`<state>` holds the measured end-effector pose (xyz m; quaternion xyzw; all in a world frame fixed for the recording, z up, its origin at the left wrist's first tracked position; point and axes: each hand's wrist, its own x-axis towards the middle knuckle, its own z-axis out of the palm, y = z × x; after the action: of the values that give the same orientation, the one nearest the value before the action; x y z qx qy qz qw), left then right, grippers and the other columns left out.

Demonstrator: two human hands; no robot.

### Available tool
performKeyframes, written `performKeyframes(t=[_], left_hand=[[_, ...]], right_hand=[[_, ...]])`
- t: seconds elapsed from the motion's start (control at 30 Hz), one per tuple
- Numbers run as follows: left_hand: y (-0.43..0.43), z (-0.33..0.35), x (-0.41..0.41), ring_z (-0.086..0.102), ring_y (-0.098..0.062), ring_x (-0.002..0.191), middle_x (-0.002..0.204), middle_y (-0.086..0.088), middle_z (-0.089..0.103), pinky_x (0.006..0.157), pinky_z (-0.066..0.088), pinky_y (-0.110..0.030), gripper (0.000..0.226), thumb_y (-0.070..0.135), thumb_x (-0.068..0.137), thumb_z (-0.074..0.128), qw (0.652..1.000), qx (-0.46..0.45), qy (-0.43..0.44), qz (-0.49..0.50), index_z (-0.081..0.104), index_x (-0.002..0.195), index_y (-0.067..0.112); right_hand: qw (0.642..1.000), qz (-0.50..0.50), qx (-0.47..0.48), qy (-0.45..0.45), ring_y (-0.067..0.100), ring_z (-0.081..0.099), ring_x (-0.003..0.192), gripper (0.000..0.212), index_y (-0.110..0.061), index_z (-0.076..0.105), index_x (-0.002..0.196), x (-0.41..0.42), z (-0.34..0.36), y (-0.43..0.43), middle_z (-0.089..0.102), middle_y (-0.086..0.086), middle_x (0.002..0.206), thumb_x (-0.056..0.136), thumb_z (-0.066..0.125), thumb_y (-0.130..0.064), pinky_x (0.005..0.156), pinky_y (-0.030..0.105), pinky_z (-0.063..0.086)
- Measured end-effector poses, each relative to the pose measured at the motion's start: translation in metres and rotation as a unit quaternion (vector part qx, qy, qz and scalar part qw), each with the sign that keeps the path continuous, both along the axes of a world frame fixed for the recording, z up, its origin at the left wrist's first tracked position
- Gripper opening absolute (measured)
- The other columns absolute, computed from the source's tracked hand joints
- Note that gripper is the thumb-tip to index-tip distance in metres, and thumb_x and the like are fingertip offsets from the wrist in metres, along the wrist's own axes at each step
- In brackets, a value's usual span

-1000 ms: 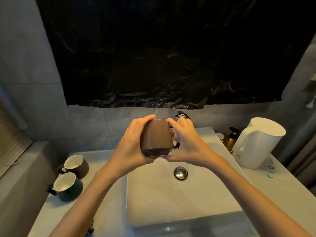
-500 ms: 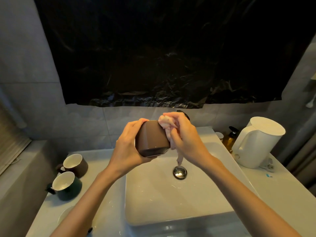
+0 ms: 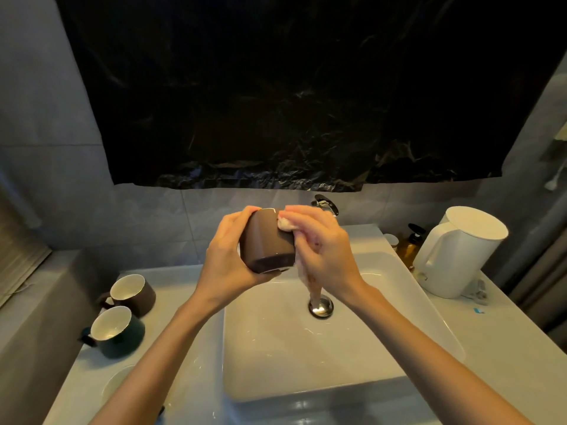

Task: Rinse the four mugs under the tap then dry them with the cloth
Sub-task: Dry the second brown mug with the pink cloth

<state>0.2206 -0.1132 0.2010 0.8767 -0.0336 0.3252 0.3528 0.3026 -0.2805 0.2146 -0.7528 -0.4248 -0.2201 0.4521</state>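
Closest to you, your two forearms reach in over the near rim of the white basin (image 3: 306, 391), which sits on the pale worktop (image 3: 506, 363). At the worktop's lower left, partly behind your left arm, lies a pale round shape (image 3: 118, 380). It may be a mug's rim, but the light is too dim to tell.

Just beyond it the green mug (image 3: 115, 332) stands upright, handle to the left, its white inside turned up to you. The second brown mug (image 3: 133, 294) stands just behind it, also upright with a white inside.

In the basin, streaks of water mark the floor, and the metal drain plug (image 3: 320, 306) sits toward the back.

Above the basin your left hand (image 3: 227, 259) holds the brown mug (image 3: 267, 240) tipped on its side, base toward you, so its inside is hidden. That grip is curled round the mug, thumb under the base edge and fingers over the top. Your right hand (image 3: 328, 250) has its grip pinching the cloth (image 3: 287, 223) and pressing it to the mug's right wall near the rim. A tail of cloth hangs down toward the plug.

Behind your hands the tap (image 3: 325, 204) rises at the basin's back edge. Farther right stand an amber bottle (image 3: 408, 246) and a white jug (image 3: 460, 250). A black plastic sheet (image 3: 291, 87) covers the wall above.
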Motion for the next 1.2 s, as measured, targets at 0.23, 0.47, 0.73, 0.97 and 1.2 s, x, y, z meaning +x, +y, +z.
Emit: performKeyframes(t=[0.23,0.47,0.73,0.97,1.2], left_hand=[[0.008,-0.001,0.001,0.043,-0.002,0.114,0.124,0.006,0.047,0.086,0.044,-0.014,0.097,0.048,0.054,0.087,0.999,-0.017,-0.004,0.043,0.041,0.134,0.022],[0.001,0.002,-0.005,0.046,0.000,0.112,0.128,0.008,0.043,0.080,0.048,-0.022,0.097,0.030,0.052,0.092,0.998,0.056,-0.018,0.025,0.042,0.135,0.024],[0.000,0.007,-0.008,0.047,-0.003,0.108,0.128,0.006,0.043,0.071,0.056,-0.033,0.091,0.024,0.055,0.090,0.994,0.104,-0.033,0.006,0.042,0.133,0.024],[-0.001,0.006,-0.008,0.045,-0.001,0.109,0.128,0.003,0.042,0.070,0.057,-0.028,0.092,0.018,0.055,0.090,0.992,0.118,-0.040,0.002,0.041,0.133,0.023],[-0.001,0.005,-0.003,0.040,0.000,0.115,0.128,-0.001,0.042,0.084,0.040,-0.002,0.095,0.013,0.052,0.091,0.995,0.075,-0.060,0.028,0.042,0.134,0.016]], right_hand=[[0.996,0.092,0.010,0.012,0.008,0.060,0.110,0.023,-0.011,0.074,0.102,-0.012,0.000,-0.020,0.068,0.000,0.110,0.083,0.063,-0.005,0.091,0.025,0.050],[0.999,0.010,-0.042,0.020,-0.011,0.044,0.116,0.037,-0.013,0.064,0.122,0.015,0.035,-0.013,0.057,-0.008,0.127,0.095,0.042,-0.004,0.099,0.004,0.028],[0.914,-0.005,-0.359,-0.186,0.025,0.045,0.109,0.044,-0.013,0.047,0.133,0.035,0.019,-0.013,0.051,0.001,0.131,0.092,0.059,-0.023,0.096,0.029,0.034],[0.928,-0.056,-0.342,-0.134,0.015,0.037,0.086,0.012,-0.019,0.053,0.101,0.039,0.020,-0.001,0.053,0.000,0.095,0.098,0.042,-0.023,0.076,0.035,0.041],[0.960,0.041,0.039,0.274,0.003,0.051,0.081,0.012,-0.013,0.044,0.104,0.016,0.000,0.011,0.052,-0.005,0.090,0.104,0.035,-0.021,0.075,0.023,0.042]])
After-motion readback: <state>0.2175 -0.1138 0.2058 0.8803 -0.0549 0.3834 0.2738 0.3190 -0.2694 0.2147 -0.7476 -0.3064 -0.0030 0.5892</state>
